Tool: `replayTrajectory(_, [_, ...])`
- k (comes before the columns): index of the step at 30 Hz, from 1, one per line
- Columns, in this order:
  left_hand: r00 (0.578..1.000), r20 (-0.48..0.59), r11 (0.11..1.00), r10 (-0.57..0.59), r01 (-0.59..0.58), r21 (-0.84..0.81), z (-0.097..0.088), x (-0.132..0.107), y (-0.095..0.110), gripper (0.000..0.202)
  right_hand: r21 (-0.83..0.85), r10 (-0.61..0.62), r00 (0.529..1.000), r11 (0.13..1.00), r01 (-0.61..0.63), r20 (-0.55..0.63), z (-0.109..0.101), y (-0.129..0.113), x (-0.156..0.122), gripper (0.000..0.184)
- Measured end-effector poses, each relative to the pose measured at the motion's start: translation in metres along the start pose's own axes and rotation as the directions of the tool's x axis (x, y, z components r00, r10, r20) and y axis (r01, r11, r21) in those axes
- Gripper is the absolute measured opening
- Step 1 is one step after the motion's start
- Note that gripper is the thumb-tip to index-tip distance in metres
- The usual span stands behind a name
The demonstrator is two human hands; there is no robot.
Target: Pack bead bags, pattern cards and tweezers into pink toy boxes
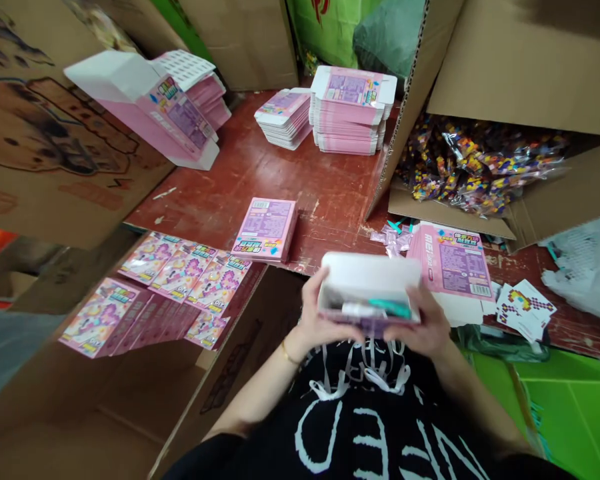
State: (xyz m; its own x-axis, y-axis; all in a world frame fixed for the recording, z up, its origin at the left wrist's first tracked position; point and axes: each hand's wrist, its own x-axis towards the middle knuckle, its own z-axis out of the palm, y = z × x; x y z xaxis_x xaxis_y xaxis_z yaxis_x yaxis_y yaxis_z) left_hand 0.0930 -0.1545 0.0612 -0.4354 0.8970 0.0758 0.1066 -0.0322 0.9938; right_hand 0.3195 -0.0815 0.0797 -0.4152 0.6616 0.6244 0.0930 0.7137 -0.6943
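Place: I log this as a small packing workshop or stockroom.

Evidence:
- worn red table (330, 193), ringed by big brown cardboard cartons (45, 133)
- stacks of flat pink box blanks (350, 113)
- one carton (130, 400) holding rows of closed pink boxes (170, 287)
- another carton (525, 73) heaped with clear bags of coloured pieces (480, 160)
- loose printed cards (525, 308) on the table
- one open pink box (369, 287) held between left hand (320, 313) and right hand (425, 327)

large white letters on black shirt (380, 427), cut off, seemingly "ed", print on pink boxes (266, 228) too small to read
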Motion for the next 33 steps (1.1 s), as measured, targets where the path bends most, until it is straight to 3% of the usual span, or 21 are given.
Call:
replayTrajectory(4, [0.972, -0.003, 0.971, 0.237, -0.237, -0.016, 0.007, 0.021, 0.001, 0.137, 0.03, -0.027, 0.999, 0.999, 0.029, -0.042, 0.002, 0.013, 0.014, 0.066])
replayTrajectory(7, [0.956, 0.02, 0.956, 0.292, -0.292, -0.011, 0.006, 0.033, 0.009, 0.126, 0.032, -0.122, 0.99, 0.992, 0.124, -0.065, 0.007, 0.013, 0.026, 0.057])
replayTrajectory(10, [0.947, -0.067, 0.947, 0.315, -0.318, -0.042, 0.005, 0.038, 0.019, 0.102, 0.034, -0.101, 0.977, 0.993, 0.109, -0.189, 0.015, 0.01, 0.032, 0.05])
replayTrajectory(12, [0.975, -0.046, 0.974, 0.219, -0.221, -0.05, 0.006, 0.039, 0.019, 0.075, 0.039, 0.074, 0.977, 0.997, -0.067, -0.202, 0.021, 0.013, 0.032, 0.045])
replayTrajectory(14, [0.996, 0.089, 0.999, 0.009, -0.005, -0.041, 0.011, 0.039, 0.012, 0.05, 0.047, 0.315, 0.944, 0.949, -0.311, -0.104, 0.028, 0.022, 0.027, 0.037])
replayTrajectory(16, [0.959, 0.209, 0.979, -0.189, 0.202, -0.04, 0.017, 0.039, -0.001, 0.039, 0.04, 0.477, 0.879, 0.878, -0.476, -0.007, 0.037, 0.033, 0.019, 0.041])
replayTrajectory(17, [0.946, 0.22, 0.964, -0.237, 0.257, -0.069, 0.019, 0.038, -0.009, 0.037, 0.041, 0.519, 0.855, 0.854, -0.518, -0.006, 0.041, 0.039, 0.013, 0.041])
replayTrajectory(19, [0.96, 0.17, 0.948, -0.221, 0.253, -0.192, 0.023, 0.038, -0.02, 0.039, 0.103, 0.527, 0.847, 0.849, -0.519, -0.069, 0.048, 0.044, 0.004, 0.029])
replayTrajectory(21, [0.983, 0.111, 0.932, -0.145, 0.173, -0.32, 0.022, 0.039, -0.024, 0.049, 0.233, 0.496, 0.861, 0.855, -0.462, -0.111, 0.051, 0.043, 0.0, 0.041])
replayTrajectory(22, [0.987, 0.101, 0.924, -0.123, 0.151, -0.352, 0.021, 0.039, -0.022, 0.053, 0.296, 0.486, 0.87, 0.845, -0.444, -0.08, 0.051, 0.04, 0.002, 0.047])
replayTrajectory(24, [0.977, 0.155, 0.926, -0.147, 0.192, -0.327, 0.018, 0.041, -0.014, 0.046, 0.354, 0.49, 0.869, 0.803, -0.48, 0.068, 0.045, 0.033, 0.011, 0.039])
replayTrajectory(27, [0.954, 0.171, 0.919, -0.247, 0.286, -0.271, 0.016, 0.042, 0.001, 0.03, 0.333, 0.565, 0.783, 0.709, -0.622, 0.26, 0.031, 0.026, 0.031, 0.031])
replayTrajectory(30, [0.952, 0.054, 0.9, -0.303, 0.304, -0.312, 0.017, 0.041, 0.008, 0.032, 0.371, 0.64, 0.704, 0.601, -0.708, 0.308, 0.021, 0.031, 0.044, 0.035])
replayTrajectory(33, [0.955, 0.068, 0.92, -0.289, 0.297, -0.257, 0.017, 0.037, 0.003, 0.035, 0.411, 0.673, 0.647, 0.509, -0.757, 0.358, 0.02, 0.043, 0.04, 0.037])
